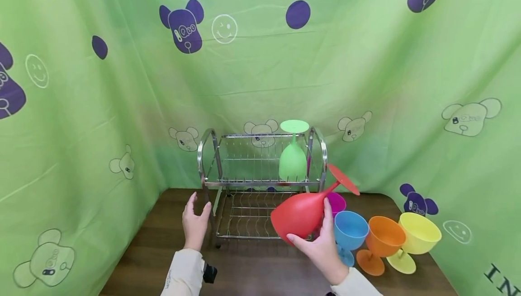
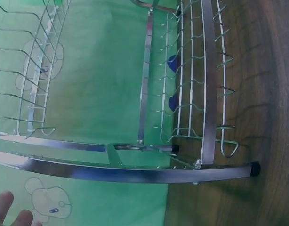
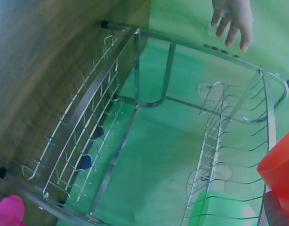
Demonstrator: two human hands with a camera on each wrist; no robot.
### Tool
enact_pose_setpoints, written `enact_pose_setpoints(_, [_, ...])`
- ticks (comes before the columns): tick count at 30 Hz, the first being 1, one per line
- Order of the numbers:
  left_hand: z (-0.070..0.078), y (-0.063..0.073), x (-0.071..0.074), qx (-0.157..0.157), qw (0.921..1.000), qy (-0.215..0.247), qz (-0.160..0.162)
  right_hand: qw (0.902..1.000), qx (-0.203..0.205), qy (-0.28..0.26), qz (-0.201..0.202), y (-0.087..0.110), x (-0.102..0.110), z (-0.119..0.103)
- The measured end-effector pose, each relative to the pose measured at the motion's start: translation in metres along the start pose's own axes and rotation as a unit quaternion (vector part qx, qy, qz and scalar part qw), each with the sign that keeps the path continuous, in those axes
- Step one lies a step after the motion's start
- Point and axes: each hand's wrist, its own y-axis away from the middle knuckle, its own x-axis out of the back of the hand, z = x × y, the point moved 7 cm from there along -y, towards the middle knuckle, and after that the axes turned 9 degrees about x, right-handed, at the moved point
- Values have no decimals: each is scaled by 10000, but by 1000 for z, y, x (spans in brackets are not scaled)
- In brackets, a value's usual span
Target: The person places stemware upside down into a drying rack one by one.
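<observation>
My right hand grips a red plastic goblet by its bowl, thumb on the near side and fingers on the far side. The goblet is tilted, its round foot up to the right and its bowl down to the left, in front of the lower right of a two-tier metal dish rack. On the rack's upper tier, at the right, a green goblet stands upside down. My left hand is beside the rack's left front post, thumb and fingers apart, holding nothing.
Right of the rack, blue, orange and yellow goblets stand upright on the brown wooden table. A magenta goblet is partly hidden behind the red one. Green printed cloth surrounds the table.
</observation>
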Motion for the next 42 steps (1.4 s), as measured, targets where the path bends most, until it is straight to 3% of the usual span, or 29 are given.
enact_pose_setpoints(6, [-1,-9,-7,253,9987,129,-414,9990,232,289,-247,-9,-7,-2])
enact_pose_setpoints(12, [10,-13,-19,289,9971,128,-699,9975,440,494,-263,-23,-9,-6])
enact_pose_setpoints(20, [16,-16,-24,289,9950,743,-607,9977,411,412,-335,-42,-15,-12])
enact_pose_setpoints(30, [9,-27,-24,440,9945,778,-547,9958,691,549,-233,-68,-23,-20])
enact_pose_setpoints(37, [3,-35,-24,741,9887,1027,-803,9928,1023,529,-319,-85,-32,-26])
enact_pose_setpoints(42, [6,-35,-25,878,9803,1530,-891,9894,1164,784,-366,-99,-35,-30])
